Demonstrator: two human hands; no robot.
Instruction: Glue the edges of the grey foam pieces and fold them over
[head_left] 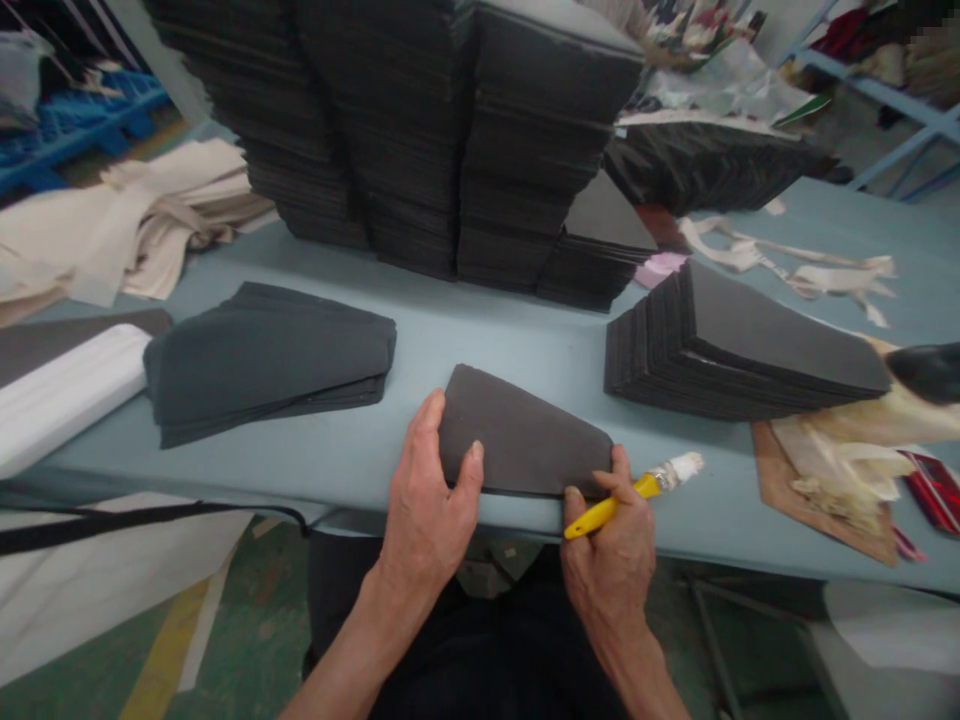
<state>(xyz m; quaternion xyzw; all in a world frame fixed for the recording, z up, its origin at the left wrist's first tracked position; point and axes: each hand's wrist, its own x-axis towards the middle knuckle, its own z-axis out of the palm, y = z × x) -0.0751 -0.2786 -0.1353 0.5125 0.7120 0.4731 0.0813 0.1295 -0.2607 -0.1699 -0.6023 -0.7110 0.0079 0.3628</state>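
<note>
A dark grey foam piece (521, 435) lies at the near edge of the blue-grey table (480, 340). My left hand (431, 495) grips its left end, thumb on top and fingers along the edge. My right hand (611, 540) holds a yellow-handled brush (637, 490) with a white tip, while its fingertips touch the piece's right corner. To the left lies a low pile of the same grey pieces (266, 360). A thicker fanned stack (739, 345) sits to the right.
Tall stacks of black pieces (420, 130) stand at the back of the table. Beige cloth (112, 225) is heaped at the far left, a white roll (64, 395) nearer. A brown board with pale scraps (836, 470) lies at the right.
</note>
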